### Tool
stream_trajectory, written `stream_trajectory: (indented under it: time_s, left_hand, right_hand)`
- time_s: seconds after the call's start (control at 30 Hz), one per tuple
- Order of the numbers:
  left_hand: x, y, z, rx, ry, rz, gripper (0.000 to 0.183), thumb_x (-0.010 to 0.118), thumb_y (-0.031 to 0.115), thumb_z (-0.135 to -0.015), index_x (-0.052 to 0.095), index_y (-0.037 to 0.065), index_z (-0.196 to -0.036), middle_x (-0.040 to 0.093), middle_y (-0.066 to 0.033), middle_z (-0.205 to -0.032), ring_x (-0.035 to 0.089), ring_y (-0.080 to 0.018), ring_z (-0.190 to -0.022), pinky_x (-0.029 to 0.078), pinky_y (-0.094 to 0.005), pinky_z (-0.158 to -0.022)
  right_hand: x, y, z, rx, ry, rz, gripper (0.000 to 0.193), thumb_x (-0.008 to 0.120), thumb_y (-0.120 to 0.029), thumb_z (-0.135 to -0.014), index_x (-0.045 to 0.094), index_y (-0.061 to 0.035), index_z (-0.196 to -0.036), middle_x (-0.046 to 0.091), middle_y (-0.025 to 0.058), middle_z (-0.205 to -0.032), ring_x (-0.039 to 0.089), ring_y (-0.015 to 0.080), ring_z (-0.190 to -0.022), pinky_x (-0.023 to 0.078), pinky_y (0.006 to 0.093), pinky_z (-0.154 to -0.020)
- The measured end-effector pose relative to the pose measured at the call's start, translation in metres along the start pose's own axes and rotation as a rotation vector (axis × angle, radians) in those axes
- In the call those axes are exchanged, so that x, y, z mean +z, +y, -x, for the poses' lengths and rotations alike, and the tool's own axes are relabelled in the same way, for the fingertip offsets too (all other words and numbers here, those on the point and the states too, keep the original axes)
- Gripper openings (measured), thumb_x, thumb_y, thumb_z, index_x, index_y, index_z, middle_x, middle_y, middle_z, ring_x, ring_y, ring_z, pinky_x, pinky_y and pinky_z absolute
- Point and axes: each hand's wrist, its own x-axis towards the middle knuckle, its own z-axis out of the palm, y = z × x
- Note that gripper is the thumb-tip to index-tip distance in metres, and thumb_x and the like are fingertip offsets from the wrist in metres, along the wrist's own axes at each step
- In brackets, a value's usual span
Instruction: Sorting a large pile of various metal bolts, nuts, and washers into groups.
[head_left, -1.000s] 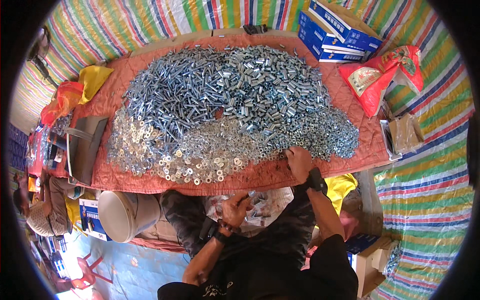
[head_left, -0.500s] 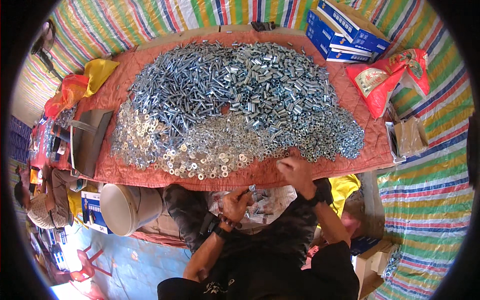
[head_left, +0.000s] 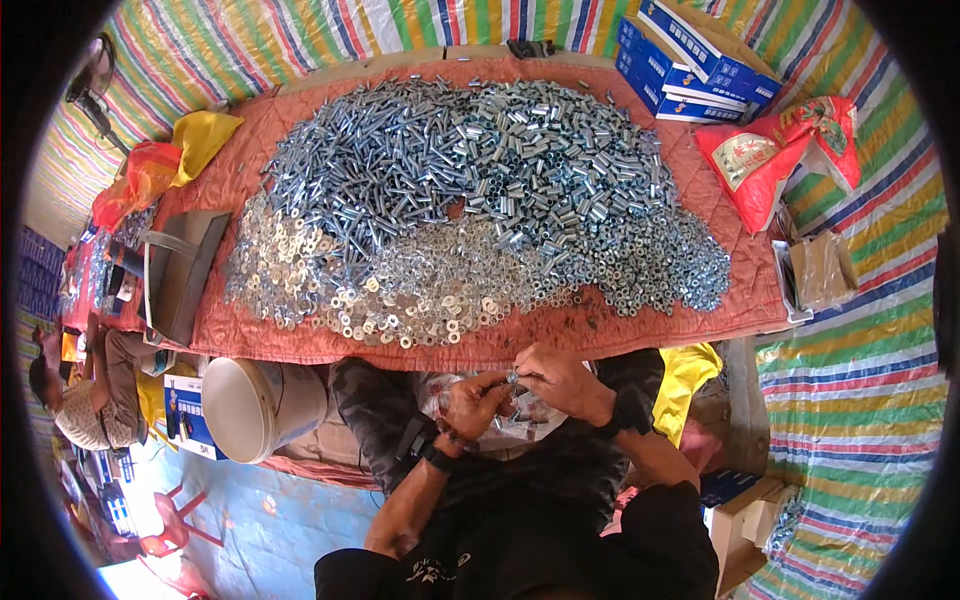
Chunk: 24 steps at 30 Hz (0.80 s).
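My left hand (head_left: pixel 474 405) is closed on a small shiny metal bolt (head_left: pixel 513 378), just off the table's front edge. Meeting it there, my right hand (head_left: pixel 562 382) has its fingertips pinched at the bolt's top; what lies between them is too small to make out. On the table ahead are heaped long metal studs (head_left: pixel 375 165) at the left and short metal sleeves (head_left: pixel 560 165) at the right. Nearer me lie flat washers (head_left: pixel 400 318), small rings (head_left: pixel 440 260) and hex nuts (head_left: pixel 665 265). Below my hands, a clear plastic bag (head_left: pixel 535 422) rests between my legs.
A red quilted cloth (head_left: pixel 715 305) covers the table. Blue boxes (head_left: pixel 690 65) and a red bag (head_left: pixel 780 160) stand at the right, a metal scoop-like tray (head_left: pixel 185 275) at the left. A white bucket (head_left: pixel 240 412) sits beside my left leg. Another person (head_left: pixel 100 405) is at far left.
My right hand has come back from the nuts at the table's front edge, down and left to the bolt in my left hand. The left hand has barely moved.
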Motion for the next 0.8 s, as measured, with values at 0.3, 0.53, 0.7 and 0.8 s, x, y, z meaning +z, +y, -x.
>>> stream_trajectory:
  time_s: [0.3, 0.53, 0.7, 0.8]
  left_hand:
    - [0.003, 0.01, 0.007, 0.048, 0.048, -0.113, 0.023, 0.06, 0.011, -0.089, 0.064, -0.003, -0.107, 0.067, -0.0071, -0.073, 0.063, -0.0106, -0.064, 0.052, -0.0245, -0.058]
    - [0.001, 0.01, 0.006, 0.095, 0.119, -0.161, 0.02, 0.062, 0.011, -0.088, 0.066, -0.002, -0.103, 0.066, -0.0077, -0.068, 0.063, -0.0112, -0.061, 0.051, -0.0251, -0.056]
    - [0.002, 0.005, 0.002, 0.1, 0.15, -0.159, 0.019, 0.062, 0.009, -0.087, 0.067, -0.002, -0.101, 0.066, -0.0067, -0.068, 0.061, -0.0102, -0.06, 0.05, -0.0253, -0.055]
    - [-0.002, 0.003, 0.001, 0.105, 0.179, -0.106, 0.017, 0.062, 0.008, -0.087, 0.067, -0.002, -0.1, 0.066, -0.0059, -0.067, 0.061, -0.0091, -0.06, 0.05, -0.025, -0.055]
  right_hand:
    - [0.01, -0.008, 0.003, 0.198, 0.045, 0.043, 0.016, 0.063, -0.016, -0.083, 0.062, -0.001, -0.089, 0.06, 0.016, -0.082, 0.06, 0.0335, -0.076, 0.046, 0.0395, -0.064]
    - [0.01, -0.027, 0.005, 0.311, 0.285, -0.099, 0.023, 0.061, -0.021, -0.088, 0.061, 0.0008, -0.097, 0.063, 0.0167, -0.083, 0.061, 0.0279, -0.074, 0.046, 0.0358, -0.064]
    - [0.021, -0.04, 0.015, 0.25, 0.332, -0.143, 0.028, 0.059, -0.018, -0.09, 0.06, 0.004, -0.108, 0.065, 0.0166, -0.09, 0.063, 0.025, -0.081, 0.049, 0.0349, -0.073]
    - [0.015, -0.053, 0.022, 0.475, 0.288, -0.439, 0.033, 0.059, -0.018, -0.09, 0.058, 0.0051, -0.113, 0.066, 0.0165, -0.093, 0.064, 0.025, -0.086, 0.049, 0.0351, -0.076]
